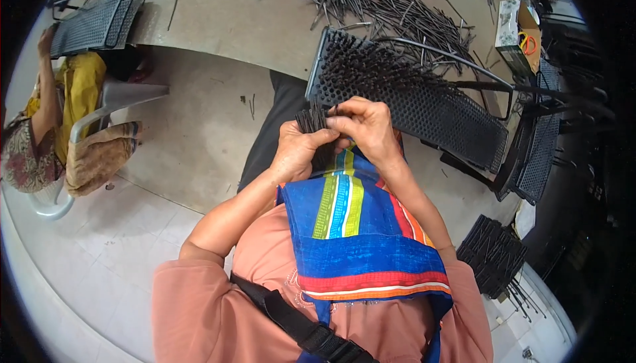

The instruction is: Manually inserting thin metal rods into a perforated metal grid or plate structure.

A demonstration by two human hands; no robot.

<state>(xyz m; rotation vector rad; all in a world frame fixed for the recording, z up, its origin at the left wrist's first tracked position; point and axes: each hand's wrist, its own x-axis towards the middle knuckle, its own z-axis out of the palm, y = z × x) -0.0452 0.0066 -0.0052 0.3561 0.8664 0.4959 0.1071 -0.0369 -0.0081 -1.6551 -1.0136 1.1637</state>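
Observation:
My left hand (298,147) is closed round a bundle of thin dark rods (311,121), held over my lap with their ends pointing up and away. Right beside the bundle, my right hand (368,127) has its thumb and fingers pinched together; what lies between the fingertips is too small to make out. Just beyond both hands, a long black perforated rack (457,118) rests tilted against the table edge. Many dark rods (361,58) stand in the holes at its far left part, while the near right part shows bare holes.
A big heap of loose dark rods (391,5) covers the table (218,18). A small box (510,31) holds orange-handled scissors (528,43). More black racks (540,131) stand at right, another black rack (491,255) lower right. Another person (40,137) sits at left on a chair (126,101).

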